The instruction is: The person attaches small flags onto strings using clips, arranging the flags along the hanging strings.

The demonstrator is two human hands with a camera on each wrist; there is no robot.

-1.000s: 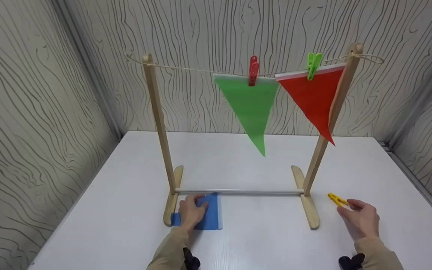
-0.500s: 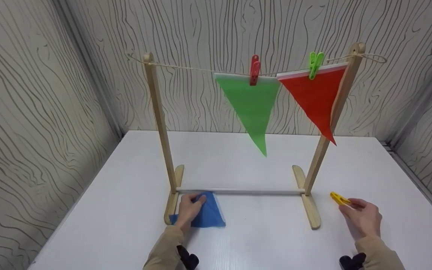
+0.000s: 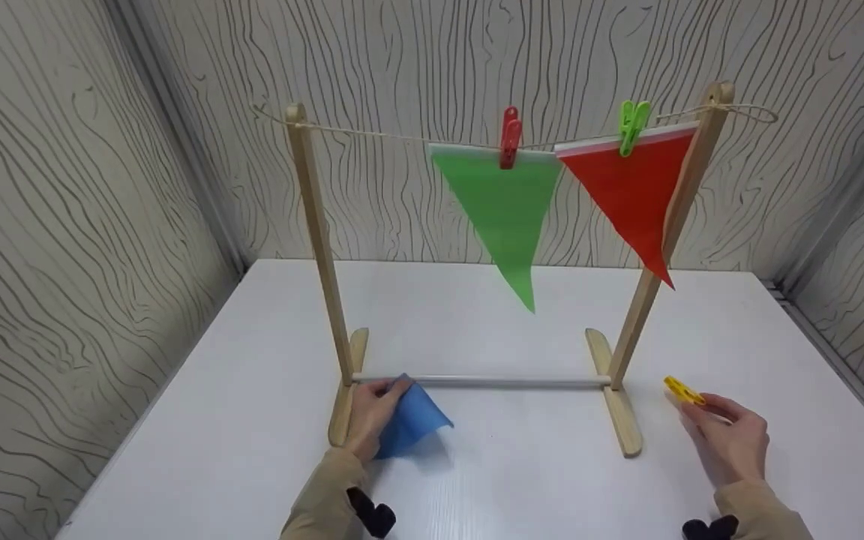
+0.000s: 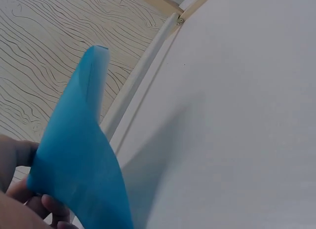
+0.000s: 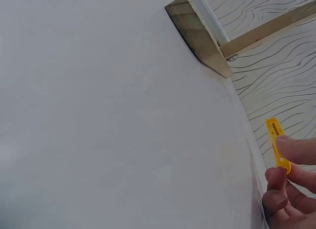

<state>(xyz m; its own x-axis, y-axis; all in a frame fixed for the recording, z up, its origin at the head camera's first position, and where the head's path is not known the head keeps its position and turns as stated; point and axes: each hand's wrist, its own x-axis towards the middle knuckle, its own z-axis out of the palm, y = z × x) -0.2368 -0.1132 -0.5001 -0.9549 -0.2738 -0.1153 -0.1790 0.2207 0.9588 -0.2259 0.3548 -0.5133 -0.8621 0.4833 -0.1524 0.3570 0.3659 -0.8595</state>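
Observation:
Between thumb and fingers, my left hand [image 3: 373, 414] pinches a blue pennant flag [image 3: 413, 420] near the foot of the stand's left post. In the left wrist view the blue flag [image 4: 81, 155] curves up off the table and casts a shadow on it. My right hand [image 3: 732, 435], right of the stand, pinches a yellow clothespin [image 3: 683, 391] by one end; the right wrist view shows this clothespin [image 5: 278, 145] between thumb and fingers. On the string hang a green pennant [image 3: 503, 210] under a red clothespin [image 3: 509, 139] and a red pennant [image 3: 634, 187] under a light-green clothespin [image 3: 634, 127].
The wooden stand has a left post [image 3: 318, 247], a right post [image 3: 672, 240] and a white crossbar [image 3: 507, 381] low between its feet. A string [image 3: 372, 133] runs between the post tops. Wood-grain panels [image 3: 402, 67] enclose the white table [image 3: 522, 465].
My left hand has gathered up the blue flag, lifting it off the table and bending it. My right hand has moved slightly right, and the yellow clothespin has risen a little with it.

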